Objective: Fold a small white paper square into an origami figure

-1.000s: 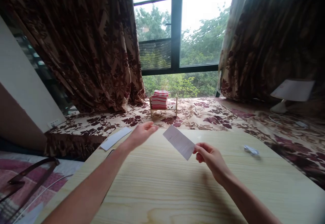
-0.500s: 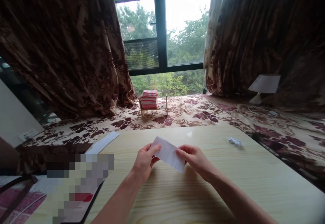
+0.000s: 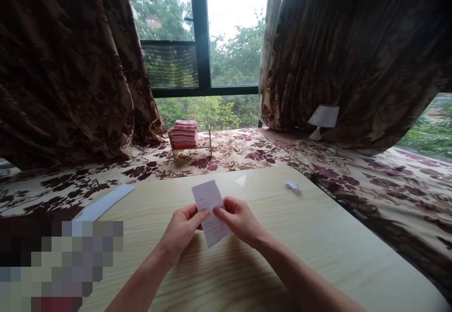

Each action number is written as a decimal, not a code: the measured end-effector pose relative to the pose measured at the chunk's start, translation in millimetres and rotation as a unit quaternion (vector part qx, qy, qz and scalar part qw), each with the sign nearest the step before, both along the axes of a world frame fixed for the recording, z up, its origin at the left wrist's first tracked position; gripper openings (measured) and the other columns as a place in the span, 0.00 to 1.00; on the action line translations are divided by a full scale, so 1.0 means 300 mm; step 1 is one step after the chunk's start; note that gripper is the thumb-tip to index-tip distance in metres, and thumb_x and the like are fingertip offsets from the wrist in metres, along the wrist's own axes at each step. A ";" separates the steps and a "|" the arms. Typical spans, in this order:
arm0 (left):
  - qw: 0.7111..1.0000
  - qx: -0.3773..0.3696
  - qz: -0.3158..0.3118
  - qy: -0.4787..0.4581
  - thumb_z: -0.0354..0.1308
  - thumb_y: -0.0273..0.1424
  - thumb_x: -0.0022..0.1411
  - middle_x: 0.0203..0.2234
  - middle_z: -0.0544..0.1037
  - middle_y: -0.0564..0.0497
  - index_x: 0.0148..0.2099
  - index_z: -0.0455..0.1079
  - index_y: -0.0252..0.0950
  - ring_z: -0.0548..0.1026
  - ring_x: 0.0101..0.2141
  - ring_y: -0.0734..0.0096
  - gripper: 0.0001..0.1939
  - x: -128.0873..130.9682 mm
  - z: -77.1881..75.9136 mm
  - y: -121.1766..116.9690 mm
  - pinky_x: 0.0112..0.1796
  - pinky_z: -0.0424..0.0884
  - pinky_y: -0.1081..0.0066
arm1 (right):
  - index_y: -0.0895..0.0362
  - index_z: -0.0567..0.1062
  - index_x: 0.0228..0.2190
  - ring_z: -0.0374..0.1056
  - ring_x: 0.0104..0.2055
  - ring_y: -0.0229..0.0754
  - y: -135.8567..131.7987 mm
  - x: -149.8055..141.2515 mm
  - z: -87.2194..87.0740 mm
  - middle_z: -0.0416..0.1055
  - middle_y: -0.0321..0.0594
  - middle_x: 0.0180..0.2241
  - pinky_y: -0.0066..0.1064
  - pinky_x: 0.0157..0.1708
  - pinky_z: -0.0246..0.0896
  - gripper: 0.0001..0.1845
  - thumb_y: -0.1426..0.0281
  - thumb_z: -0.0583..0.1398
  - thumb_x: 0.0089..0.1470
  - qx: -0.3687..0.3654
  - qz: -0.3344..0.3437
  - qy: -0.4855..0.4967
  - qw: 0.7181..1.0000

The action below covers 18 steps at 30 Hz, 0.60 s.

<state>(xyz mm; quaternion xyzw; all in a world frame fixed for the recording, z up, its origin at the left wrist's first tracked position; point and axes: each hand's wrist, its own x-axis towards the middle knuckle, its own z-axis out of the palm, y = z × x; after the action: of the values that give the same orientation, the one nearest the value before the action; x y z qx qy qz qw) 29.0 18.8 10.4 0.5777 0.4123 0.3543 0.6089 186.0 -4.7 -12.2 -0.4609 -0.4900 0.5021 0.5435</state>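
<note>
A small white sheet of paper (image 3: 209,196) with faint lines of print is held up over the wooden table, its long side running roughly upright and tilted. My left hand (image 3: 181,229) pinches its left edge, thumb on the front face and fingers behind. On the right edge, my right hand (image 3: 242,220) grips it the same way, and the two thumbs nearly meet at the paper's middle. The fingertips behind the sheet are mostly hidden.
On the pale wooden table (image 3: 318,246) lie a small folded white paper piece (image 3: 292,186) at the right and a white strip (image 3: 106,202) at the left. Beyond, a small rack (image 3: 192,151) holds folded pink-striped cloths (image 3: 185,134). A white lamp (image 3: 324,116) stands far right.
The paper has been turned from a slanted sideways position to a more upright one, with both hands still on it. The whole view has swung to the right.
</note>
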 end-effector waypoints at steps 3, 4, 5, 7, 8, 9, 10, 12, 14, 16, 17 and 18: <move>1.000 -0.001 0.012 0.007 0.61 0.40 0.51 0.24 0.77 0.49 0.35 0.76 0.33 0.71 0.27 0.69 0.15 0.001 -0.014 0.002 0.33 0.66 0.70 | 0.59 0.70 0.24 0.63 0.26 0.36 0.004 0.009 0.001 0.70 0.35 0.23 0.27 0.26 0.56 0.13 0.61 0.63 0.42 -0.006 -0.004 0.004 1.000; 1.000 -0.003 0.015 0.008 0.61 0.39 0.50 0.23 0.76 0.50 0.34 0.76 0.32 0.70 0.27 0.69 0.15 0.000 -0.019 0.003 0.32 0.65 0.70 | 0.59 0.71 0.24 0.63 0.25 0.36 0.004 0.013 0.003 0.71 0.35 0.23 0.27 0.26 0.56 0.13 0.62 0.63 0.42 -0.011 0.004 0.002 1.000; 1.000 -0.006 0.018 0.009 0.62 0.39 0.50 0.21 0.75 0.50 0.32 0.76 0.32 0.70 0.26 0.69 0.14 0.000 -0.021 0.003 0.31 0.65 0.71 | 0.60 0.72 0.24 0.63 0.25 0.37 0.003 0.017 0.006 0.71 0.36 0.23 0.27 0.26 0.57 0.13 0.62 0.63 0.41 -0.015 0.013 0.001 1.000; 1.000 -0.016 0.019 0.008 0.62 0.38 0.49 0.20 0.74 0.51 0.30 0.75 0.32 0.70 0.25 0.70 0.13 -0.001 -0.022 0.000 0.30 0.65 0.72 | 0.60 0.73 0.25 0.64 0.25 0.37 0.000 0.023 0.011 0.72 0.36 0.23 0.28 0.26 0.57 0.14 0.62 0.63 0.42 -0.020 0.031 0.002 0.999; 1.000 -0.021 0.018 0.006 0.61 0.38 0.49 0.20 0.74 0.51 0.29 0.75 0.32 0.70 0.25 0.70 0.12 0.000 -0.021 -0.002 0.30 0.64 0.72 | 0.60 0.73 0.25 0.64 0.26 0.37 -0.003 0.025 0.014 0.72 0.37 0.24 0.28 0.26 0.57 0.14 0.61 0.63 0.42 -0.020 0.036 0.004 0.999; 1.000 -0.023 0.019 0.000 0.61 0.38 0.49 0.20 0.74 0.51 0.30 0.75 0.32 0.69 0.25 0.71 0.12 0.000 -0.019 -0.005 0.30 0.64 0.72 | 0.60 0.73 0.26 0.64 0.26 0.37 -0.005 0.026 0.015 0.72 0.37 0.24 0.28 0.27 0.58 0.14 0.61 0.63 0.43 -0.019 0.040 0.007 0.999; 1.000 -0.024 0.020 -0.005 0.60 0.37 0.50 0.20 0.73 0.51 0.30 0.75 0.32 0.69 0.25 0.72 0.12 0.001 -0.016 -0.007 0.30 0.64 0.72 | 0.60 0.73 0.26 0.65 0.27 0.38 -0.006 0.026 0.015 0.72 0.37 0.24 0.28 0.28 0.58 0.14 0.61 0.63 0.44 -0.017 0.046 0.011 0.999; 1.000 -0.026 0.013 -0.012 0.59 0.36 0.51 0.20 0.73 0.51 0.30 0.75 0.32 0.69 0.25 0.72 0.12 0.002 -0.011 -0.011 0.30 0.64 0.72 | 0.60 0.74 0.28 0.66 0.28 0.39 -0.009 0.021 0.013 0.73 0.37 0.25 0.29 0.30 0.60 0.14 0.61 0.63 0.44 -0.014 0.064 0.022 0.998; 0.999 -0.028 0.006 -0.013 0.59 0.35 0.51 0.19 0.73 0.51 0.29 0.75 0.31 0.68 0.24 0.73 0.11 0.003 -0.006 -0.015 0.29 0.64 0.73 | 0.60 0.75 0.30 0.67 0.29 0.39 -0.012 0.014 0.008 0.74 0.37 0.26 0.29 0.30 0.61 0.15 0.61 0.64 0.44 -0.015 0.083 0.037 0.996; 0.999 -0.029 0.003 -0.015 0.59 0.35 0.49 0.19 0.73 0.51 0.28 0.75 0.31 0.68 0.23 0.74 0.11 0.003 0.000 -0.019 0.28 0.63 0.74 | 0.60 0.75 0.32 0.67 0.29 0.39 -0.014 0.007 0.003 0.74 0.37 0.26 0.30 0.30 0.61 0.16 0.61 0.65 0.44 -0.016 0.093 0.057 0.994; 0.999 -0.032 0.000 -0.018 0.60 0.35 0.49 0.19 0.74 0.50 0.28 0.75 0.30 0.68 0.23 0.74 0.11 0.004 0.003 -0.022 0.28 0.63 0.74 | 0.60 0.75 0.33 0.67 0.29 0.39 -0.015 0.005 0.001 0.74 0.37 0.26 0.30 0.30 0.61 0.17 0.60 0.65 0.44 -0.013 0.092 0.065 0.994; 0.999 -0.039 -0.006 -0.022 0.60 0.35 0.48 0.20 0.74 0.50 0.29 0.75 0.30 0.68 0.23 0.74 0.11 0.004 0.006 -0.026 0.29 0.64 0.73 | 0.59 0.75 0.33 0.67 0.29 0.39 -0.016 0.004 0.000 0.74 0.37 0.27 0.30 0.30 0.62 0.17 0.60 0.65 0.44 -0.007 0.087 0.072 0.994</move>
<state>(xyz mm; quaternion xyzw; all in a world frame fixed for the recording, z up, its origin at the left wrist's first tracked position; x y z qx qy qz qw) 30.3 11.0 12.3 0.5482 0.4090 0.3464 0.6420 187.2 -9.4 -12.3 -0.3825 -0.4843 0.5831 0.5283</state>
